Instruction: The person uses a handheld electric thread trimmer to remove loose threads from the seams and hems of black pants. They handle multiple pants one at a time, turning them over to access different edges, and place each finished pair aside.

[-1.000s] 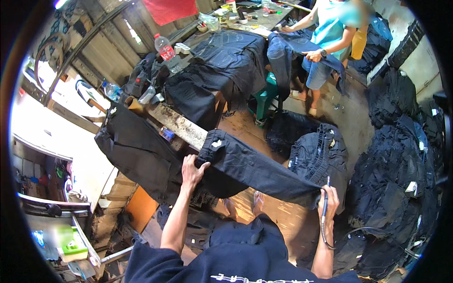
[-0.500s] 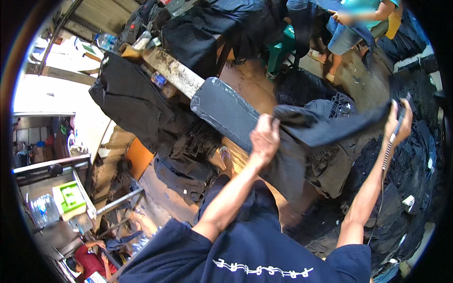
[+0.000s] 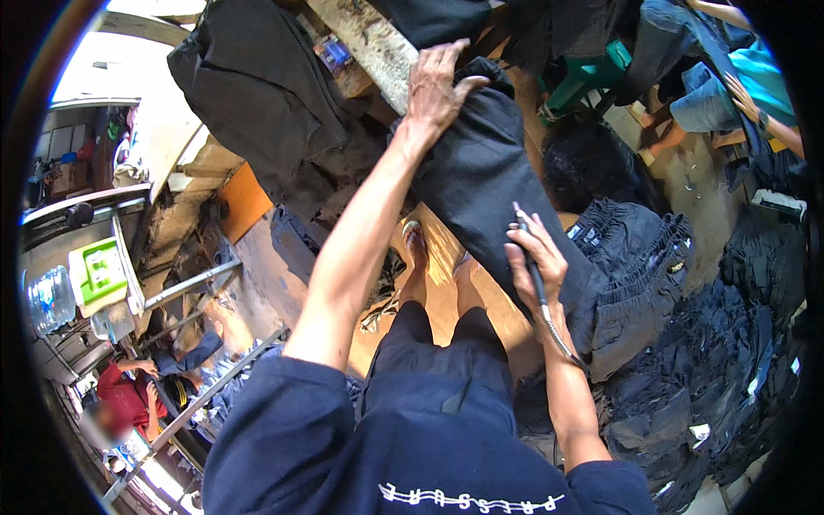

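A pair of black trousers (image 3: 620, 257) hangs at the near end of a narrow board (image 3: 367, 36), its gathered waist at the right. One dark leg (image 3: 489, 184) of cloth covers the board's padded part; whether it is drawn round or laid over it I cannot tell. My left hand (image 3: 435, 94) lies on the cloth's far end, fingers and thumb spread. In my right hand (image 3: 541, 262) is a slim black pen-like tool (image 3: 534, 273) with a metal tip and a coiled cord guard. The tip points away from me, above the cloth.
Black garments (image 3: 257, 112) hang left of the board. A large heap of dark clothing (image 3: 687, 378) fills the right side. A green stool (image 3: 592, 79) and a seated person in a teal top (image 3: 764, 81) are at the far right. Another person in red (image 3: 129, 395) sits lower left.
The black cloth, stretched between my hands before, now covers the padded board. My left hand moved away from me and opened; my right hand came inward with the tool.
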{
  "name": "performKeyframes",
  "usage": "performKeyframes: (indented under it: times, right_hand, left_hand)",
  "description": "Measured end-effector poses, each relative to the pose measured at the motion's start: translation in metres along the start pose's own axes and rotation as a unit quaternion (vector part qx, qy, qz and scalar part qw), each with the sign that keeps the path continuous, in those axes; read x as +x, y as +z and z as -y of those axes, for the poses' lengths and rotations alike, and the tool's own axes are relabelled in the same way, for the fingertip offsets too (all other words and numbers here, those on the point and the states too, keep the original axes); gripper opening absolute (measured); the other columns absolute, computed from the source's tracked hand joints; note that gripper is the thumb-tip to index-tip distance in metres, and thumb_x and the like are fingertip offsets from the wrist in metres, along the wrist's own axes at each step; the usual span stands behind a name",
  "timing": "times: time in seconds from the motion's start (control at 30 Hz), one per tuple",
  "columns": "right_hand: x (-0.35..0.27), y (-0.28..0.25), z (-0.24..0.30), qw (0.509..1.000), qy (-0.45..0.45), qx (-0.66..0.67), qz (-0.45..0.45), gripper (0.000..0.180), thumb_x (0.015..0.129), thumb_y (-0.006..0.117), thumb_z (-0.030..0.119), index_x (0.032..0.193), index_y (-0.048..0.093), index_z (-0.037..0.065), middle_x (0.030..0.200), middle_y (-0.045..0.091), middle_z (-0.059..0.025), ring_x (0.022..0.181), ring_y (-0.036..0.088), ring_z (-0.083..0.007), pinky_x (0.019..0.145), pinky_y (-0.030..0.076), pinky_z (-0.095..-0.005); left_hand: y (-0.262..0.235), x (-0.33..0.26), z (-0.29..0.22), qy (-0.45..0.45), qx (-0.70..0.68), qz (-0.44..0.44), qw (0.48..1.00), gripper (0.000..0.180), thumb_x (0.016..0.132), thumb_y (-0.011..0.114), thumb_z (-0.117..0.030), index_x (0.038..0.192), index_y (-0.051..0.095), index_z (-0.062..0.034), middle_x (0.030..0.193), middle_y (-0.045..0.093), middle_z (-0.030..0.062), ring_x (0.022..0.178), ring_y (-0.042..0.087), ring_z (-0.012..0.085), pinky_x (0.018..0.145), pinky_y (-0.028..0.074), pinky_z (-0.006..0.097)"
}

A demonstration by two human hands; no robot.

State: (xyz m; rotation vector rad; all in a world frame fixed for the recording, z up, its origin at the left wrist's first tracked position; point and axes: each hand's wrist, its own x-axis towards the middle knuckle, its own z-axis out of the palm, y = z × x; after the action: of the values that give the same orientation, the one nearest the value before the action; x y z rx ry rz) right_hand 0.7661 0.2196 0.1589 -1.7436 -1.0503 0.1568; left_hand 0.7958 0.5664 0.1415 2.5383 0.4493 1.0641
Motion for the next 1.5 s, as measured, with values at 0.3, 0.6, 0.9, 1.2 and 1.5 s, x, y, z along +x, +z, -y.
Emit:
performKeyframes:
  times: [0.3,0.6,0.9,1.2,1.5]
  right_hand:
    - [0.003,0.005,-0.006,0.972,0.184,0.101,-0.107,0.028,0.112,0.056,0.013,0.137,0.052,0.001,0.118,0.078,-0.0219,0.114,0.076,-0.0294,0.115,0.050,-0.0445]
    - [0.011,0.009,-0.007,0.962,0.173,0.040,-0.206,0.025,0.109,0.067,0.013,0.126,0.066,-0.006,0.118,0.079,-0.0225,0.106,0.079,-0.0267,0.098,0.061,-0.0370]
    - [0.091,0.057,-0.001,0.999,-0.028,-0.008,-0.016,0.028,0.083,0.078,-0.003,0.111,0.077,-0.007,0.105,0.082,-0.0217,0.097,0.083,-0.0341,0.092,0.067,-0.0397]
    - [0.094,0.085,-0.015,0.996,-0.066,0.067,-0.007,0.027,0.079,0.081,0.001,0.105,0.079,-0.007,0.100,0.082,-0.0236,0.093,0.084,-0.0352,0.088,0.068,-0.0404]
    - [0.100,0.086,-0.013,0.992,-0.104,0.025,0.064,0.026,0.085,0.077,0.002,0.108,0.078,-0.010,0.102,0.081,-0.0299,0.099,0.083,-0.0404,0.092,0.067,-0.0436]
  left_hand:
    - [-0.109,-0.104,-0.088,-0.265,0.028,0.187,0.946,0.061,0.082,0.094,-0.025,0.136,0.072,-0.0041,0.132,0.064,0.0134,0.122,0.056,0.0358,0.108,0.049,0.047]
    - [-0.101,-0.086,-0.074,-0.269,-0.133,0.194,0.934,0.061,0.081,0.092,-0.010,0.138,0.069,-0.0035,0.115,0.074,0.0182,0.108,0.074,0.0346,0.099,0.059,0.045]
    - [-0.109,-0.091,-0.055,-0.286,-0.171,0.221,0.917,0.056,0.081,0.093,-0.007,0.130,0.065,-0.0050,0.106,0.079,0.0165,0.101,0.079,0.0271,0.092,0.062,0.038]
    - [-0.106,-0.100,-0.032,-0.339,-0.281,0.211,0.873,0.071,0.078,0.096,-0.001,0.136,0.055,-0.0060,0.103,0.076,0.0071,0.096,0.070,0.0115,0.086,0.059,0.026]
    - [-0.114,-0.097,-0.021,-0.301,-0.281,0.252,0.876,0.068,0.082,0.091,0.002,0.139,0.055,-0.0046,0.107,0.078,0.0123,0.096,0.072,0.0144,0.093,0.063,0.031]
